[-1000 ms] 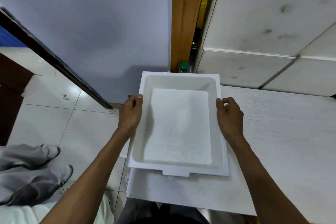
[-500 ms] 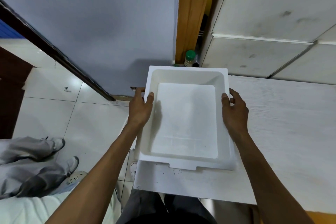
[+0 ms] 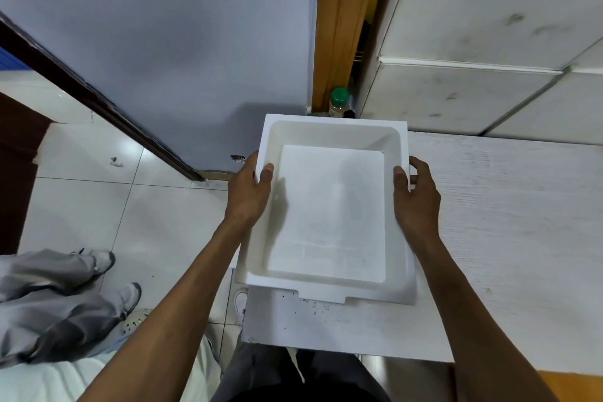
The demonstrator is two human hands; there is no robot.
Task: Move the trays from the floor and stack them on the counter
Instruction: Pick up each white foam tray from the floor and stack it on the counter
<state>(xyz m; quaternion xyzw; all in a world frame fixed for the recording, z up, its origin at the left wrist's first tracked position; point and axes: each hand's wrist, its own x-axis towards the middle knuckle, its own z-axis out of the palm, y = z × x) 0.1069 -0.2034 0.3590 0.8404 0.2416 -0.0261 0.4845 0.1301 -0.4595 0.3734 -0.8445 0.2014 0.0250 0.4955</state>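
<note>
Left hand (image 3: 249, 192) at 9 o'clock and right hand (image 3: 416, 196) at 3 o'clock are gripping the tray (image 3: 329, 206) rims over the counter (image 3: 505, 238), arms extended.

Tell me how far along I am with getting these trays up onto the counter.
Done: no finished stack shows on the counter yet. In hand: the white tray is gripped at its side rims by the left hand and the right hand, over the counter's left end, partly overhanging its edge; whether it rests there cannot be told. Left: letting it go, then any remaining trays; none shows on the floor.
</note>
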